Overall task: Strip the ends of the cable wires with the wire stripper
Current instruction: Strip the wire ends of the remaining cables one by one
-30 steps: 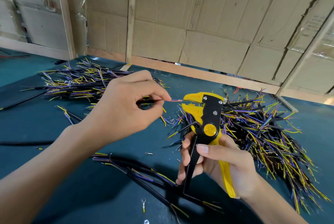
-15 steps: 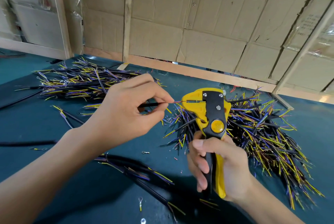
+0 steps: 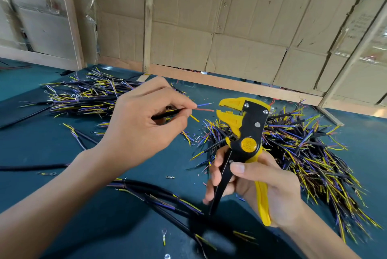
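Cardboard wall (image 3: 247, 18) behind a teal bench (image 3: 52, 150). Left hand (image 3: 144, 127) pinches a black cable (image 3: 167, 114), its red wire tip just short of the wire stripper (image 3: 243, 133), whose handles the right hand (image 3: 263, 187) grips, jaws apart. Wire piles (image 3: 310, 154) blur toward the edges.

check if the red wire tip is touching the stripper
Cannot tell: in the head view the red wire tip ends right at the open stripper, with no plain gap or contact.

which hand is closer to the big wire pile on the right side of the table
Right. The right hand, gripping the wire stripper, sits against the pile; the left hand is on the far side of the stripper.
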`<state>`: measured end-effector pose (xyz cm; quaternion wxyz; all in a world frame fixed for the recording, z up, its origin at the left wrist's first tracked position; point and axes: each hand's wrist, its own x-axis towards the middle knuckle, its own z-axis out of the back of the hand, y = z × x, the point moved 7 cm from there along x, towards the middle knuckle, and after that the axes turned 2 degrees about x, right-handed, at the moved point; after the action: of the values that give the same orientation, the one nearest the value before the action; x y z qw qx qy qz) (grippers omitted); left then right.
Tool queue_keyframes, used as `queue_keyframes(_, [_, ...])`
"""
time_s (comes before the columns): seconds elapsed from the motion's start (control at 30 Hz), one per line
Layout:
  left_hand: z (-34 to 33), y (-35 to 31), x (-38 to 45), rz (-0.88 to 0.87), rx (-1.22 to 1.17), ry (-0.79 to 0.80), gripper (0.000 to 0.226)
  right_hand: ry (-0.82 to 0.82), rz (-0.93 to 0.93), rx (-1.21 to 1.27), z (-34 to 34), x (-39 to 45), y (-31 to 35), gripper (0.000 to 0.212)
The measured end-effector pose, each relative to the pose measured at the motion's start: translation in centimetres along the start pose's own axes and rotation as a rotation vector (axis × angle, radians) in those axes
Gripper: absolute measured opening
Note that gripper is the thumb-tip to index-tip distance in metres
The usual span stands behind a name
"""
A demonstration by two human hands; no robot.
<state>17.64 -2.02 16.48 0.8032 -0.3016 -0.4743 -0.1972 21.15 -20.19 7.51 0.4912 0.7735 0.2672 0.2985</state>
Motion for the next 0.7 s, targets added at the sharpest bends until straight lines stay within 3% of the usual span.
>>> queue_keyframes(0.07, [0.2, -0.1, 0.1, -0.006, 0.008, -0.012, 0.013, 0.011, -0.070, 0.001, -0.8, 0.8, 0.3, 0.040])
queue_keyframes(0.4, [0.0, 0.8, 0.1, 0.047, 0.006, -0.027, 0.013, -0.051, -0.021, -0.037, -0.3, 0.6, 0.6, 0.041])
queue_keyframes(0.6, [-4.9, 1.3, 1.6, 0.048, 0.036, 0.326, 0.008, -0.193, 0.166, -0.022, 0.6, 0.3, 2.5, 0.017])
queue_keyframes(0.7, [-8.2, 0.0, 3.0, -0.018, 0.067, 0.429, 0.007, -0.175, 0.189, 0.009, 0.4, 0.2, 3.5, 0.018])
